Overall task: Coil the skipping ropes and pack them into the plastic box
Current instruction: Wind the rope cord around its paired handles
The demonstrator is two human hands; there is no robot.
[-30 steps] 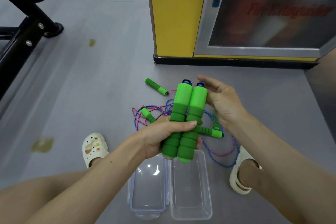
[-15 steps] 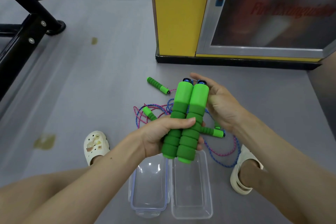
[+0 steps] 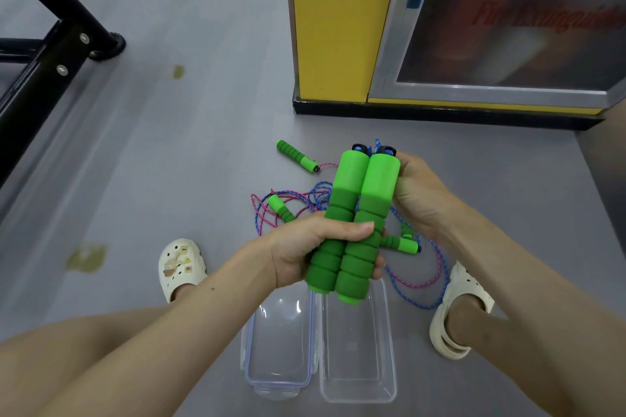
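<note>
Handles are sitting paired just above the box, left grip wrapping their lower ends. Right grip, spread open a second ago, is now curling round their tops, so coiling is likely starting; rope is lying loose beyond the box.

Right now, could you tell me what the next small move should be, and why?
Probably the right hand should start coiling: the left hand grips both green foam handles together, while the ropes lie loose on the floor.
</note>
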